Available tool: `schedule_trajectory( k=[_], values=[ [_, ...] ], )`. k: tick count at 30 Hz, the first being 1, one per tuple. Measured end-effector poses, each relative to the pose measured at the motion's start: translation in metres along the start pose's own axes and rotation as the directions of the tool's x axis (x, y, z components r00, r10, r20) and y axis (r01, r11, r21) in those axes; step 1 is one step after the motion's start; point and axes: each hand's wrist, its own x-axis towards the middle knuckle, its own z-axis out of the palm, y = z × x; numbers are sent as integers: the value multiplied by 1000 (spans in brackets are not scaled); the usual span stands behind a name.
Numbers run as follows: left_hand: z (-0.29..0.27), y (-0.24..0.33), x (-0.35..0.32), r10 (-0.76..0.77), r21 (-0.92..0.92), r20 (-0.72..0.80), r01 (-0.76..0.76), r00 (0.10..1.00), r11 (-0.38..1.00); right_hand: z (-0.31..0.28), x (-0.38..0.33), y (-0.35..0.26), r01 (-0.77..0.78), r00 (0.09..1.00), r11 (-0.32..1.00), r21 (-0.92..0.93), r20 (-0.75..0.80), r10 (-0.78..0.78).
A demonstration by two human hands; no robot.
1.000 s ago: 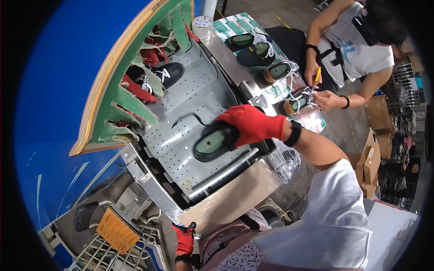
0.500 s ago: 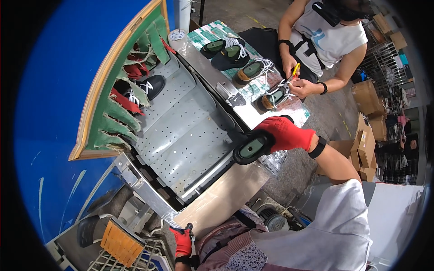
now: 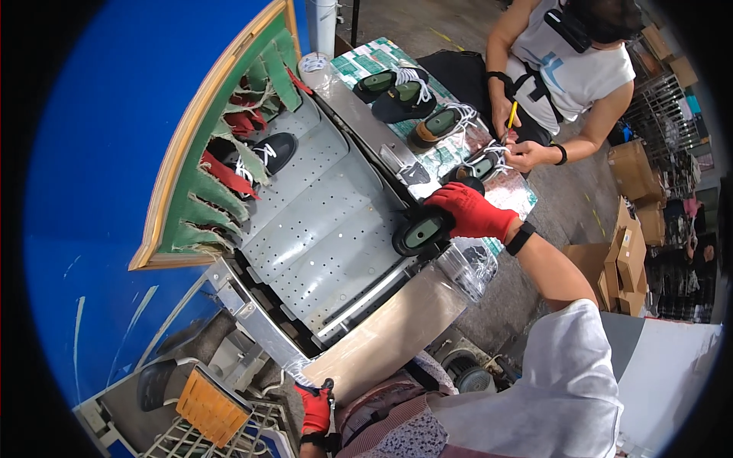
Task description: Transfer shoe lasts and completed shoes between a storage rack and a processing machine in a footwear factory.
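Observation:
My right hand (image 3: 475, 213), in a red glove, is closed round a black shoe (image 3: 422, 231) over the near right corner of the conveyor (image 3: 317, 229). The shoe's opening and green insole face up. Another dark rounded part shows beyond the glove, but I cannot tell whether it belongs to a second shoe. Low in the view, my left hand (image 3: 314, 408), also red-gloved, is closed round a small tool (image 3: 330, 388) with a dark end and a metal part; its kind is unclear. A dark shoe with white laces (image 3: 275, 153) lies on the conveyor by the torn curtain strips.
A wood-framed opening (image 3: 164, 183) with green and red strips spans the conveyor's far left. On the right, a side table (image 3: 366, 57) carries several laced shoes. A co-worker (image 3: 569, 84) works there at a shoe's laces with a yellow-handled tool (image 3: 512, 114). Cardboard boxes (image 3: 622, 252) stand farther right.
The view has shifted slightly, moving the scene rightward. My right hand with the black shoe has moved a little left and away from me over the conveyor corner. The co-worker's yellow-handled tool has turned.

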Motion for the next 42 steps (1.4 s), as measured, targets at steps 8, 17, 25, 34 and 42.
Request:
schedule_trajectory(
  k=[8, 17, 25, 34, 42],
  values=[
    [9, 18, -4, 104, -4, -63, -104, 993, 995, -7, 24, -5, 172, 984, 985, -28, 55, -170],
    [9, 24, -5, -140, -41, -19, 139, 990, 989, -26, 27, 10, 192, 974, 968, -161, 155, -168],
    [0, -2, 5, -73, -5, -16, 73, 997, 997, -37, 62, 6, 225, 954, 960, -166, 236, -183],
    [-2, -8, 3, -77, -64, -1, 77, 997, 995, 64, 292, -102, 273, 928, 960, -67, -244, -281],
    [2, -26, 11, 127, -7, -19, -127, 992, 992, 117, 373, -124, 170, 971, 932, -320, -108, -214]
  ],
)
